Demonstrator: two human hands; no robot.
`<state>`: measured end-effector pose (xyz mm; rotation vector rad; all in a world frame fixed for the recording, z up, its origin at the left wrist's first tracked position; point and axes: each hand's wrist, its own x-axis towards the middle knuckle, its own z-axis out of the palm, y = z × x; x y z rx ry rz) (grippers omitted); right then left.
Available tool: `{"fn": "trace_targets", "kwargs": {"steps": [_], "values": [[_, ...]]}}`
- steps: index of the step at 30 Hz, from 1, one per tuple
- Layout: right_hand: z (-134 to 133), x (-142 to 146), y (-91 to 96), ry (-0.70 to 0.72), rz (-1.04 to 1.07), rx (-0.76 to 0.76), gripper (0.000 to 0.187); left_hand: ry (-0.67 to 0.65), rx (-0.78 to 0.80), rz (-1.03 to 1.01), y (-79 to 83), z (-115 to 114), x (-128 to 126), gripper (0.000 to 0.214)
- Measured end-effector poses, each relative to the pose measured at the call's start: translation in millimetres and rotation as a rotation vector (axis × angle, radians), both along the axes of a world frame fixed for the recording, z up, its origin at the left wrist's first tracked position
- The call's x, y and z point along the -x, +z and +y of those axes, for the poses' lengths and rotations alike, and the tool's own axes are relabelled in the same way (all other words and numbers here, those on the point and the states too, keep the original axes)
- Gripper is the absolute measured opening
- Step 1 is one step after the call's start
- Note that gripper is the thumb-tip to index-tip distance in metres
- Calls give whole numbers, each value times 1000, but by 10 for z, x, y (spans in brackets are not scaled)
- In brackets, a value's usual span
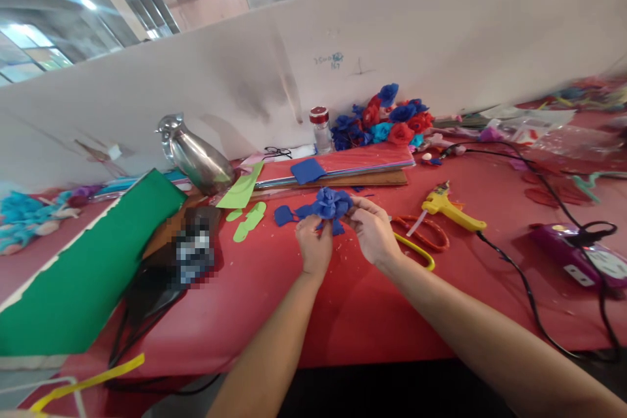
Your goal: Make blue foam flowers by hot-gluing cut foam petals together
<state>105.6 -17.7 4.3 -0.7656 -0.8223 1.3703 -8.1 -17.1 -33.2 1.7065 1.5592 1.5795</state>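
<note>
Holds a blue flower (332, 202) just above the middle of the red tabletop (274, 313). Pinches its near underside between thumb and fingers of the left hand (315, 245), and its right edge between thumb and fingers of the right hand (372, 228). Seems to grip low and sideways so as to spare the open petals from crushing. Just left, flat on the surface, loose blue pieces (283, 215), probably kept close for easy reach. Farther left, pale green cutouts (249, 222). Just right of the right hand, apparent scissors (445, 235), loops outward, likely for ready pickup. Beyond, a yellow glue gun (453, 210), tip toward the far side, cord (516, 268) trailing right, presumably to stay out of the way. On the far side, stacked coloured sheets (362, 166), then heaped flowers (377, 121) against the white partition (416, 39), a firm far limit. Offers most room to the near left, between left hand and black bag (157, 281); narrows rightward among scissors, glue gun and cord.
</note>
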Motion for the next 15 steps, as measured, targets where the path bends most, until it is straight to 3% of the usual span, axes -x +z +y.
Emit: {"fn": "trace_targets", "kwargs": {"steps": [15], "values": [[6, 1, -20, 29, -146, -16, 18, 3, -36, 121, 105, -59, -28, 20]]}}
